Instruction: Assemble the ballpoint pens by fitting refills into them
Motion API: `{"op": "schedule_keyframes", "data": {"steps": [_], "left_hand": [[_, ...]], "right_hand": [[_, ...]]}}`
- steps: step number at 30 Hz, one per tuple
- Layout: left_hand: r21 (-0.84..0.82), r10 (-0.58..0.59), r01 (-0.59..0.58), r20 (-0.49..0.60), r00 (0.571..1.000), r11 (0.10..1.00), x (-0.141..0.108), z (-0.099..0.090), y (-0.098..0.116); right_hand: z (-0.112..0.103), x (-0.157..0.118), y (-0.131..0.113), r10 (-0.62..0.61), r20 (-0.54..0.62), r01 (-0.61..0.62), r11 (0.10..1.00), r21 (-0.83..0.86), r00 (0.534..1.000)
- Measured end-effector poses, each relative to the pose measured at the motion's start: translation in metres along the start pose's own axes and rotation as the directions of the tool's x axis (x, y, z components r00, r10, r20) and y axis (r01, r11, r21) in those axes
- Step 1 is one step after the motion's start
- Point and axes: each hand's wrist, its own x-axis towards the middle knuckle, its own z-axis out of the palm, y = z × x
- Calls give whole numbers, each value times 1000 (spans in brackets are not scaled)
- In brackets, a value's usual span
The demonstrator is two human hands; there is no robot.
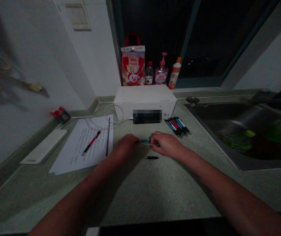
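A blue pen spans the short gap between my hands, just above the counter. My left hand pinches its left end, and my right hand is closed around its right end. Just below it shows a thin pale piece, too dim to make out. Close under my hands lies a black pen part with a thin pale left end. Several red, blue, white and black pens lie side by side beyond my right hand. A red and black pen rests on printed sheets to the left.
A white box stands at the back, with a dark blurred-out device and white cable before it. Bottles and a red bag stand behind. The sink is right; a flat white object lies left.
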Motion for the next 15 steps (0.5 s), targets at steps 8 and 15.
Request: {"op": "schedule_keyframes", "data": {"steps": [8, 15], "left_hand": [[77, 59, -64, 66, 996, 995, -2, 2, 6], [126, 155, -165, 83, 984, 978, -6, 12, 8]], "right_hand": [[-2, 1, -5, -1, 34, 1, 1000, 3, 999], [5, 1, -4, -25, 72, 25, 1000, 5, 997]]}}
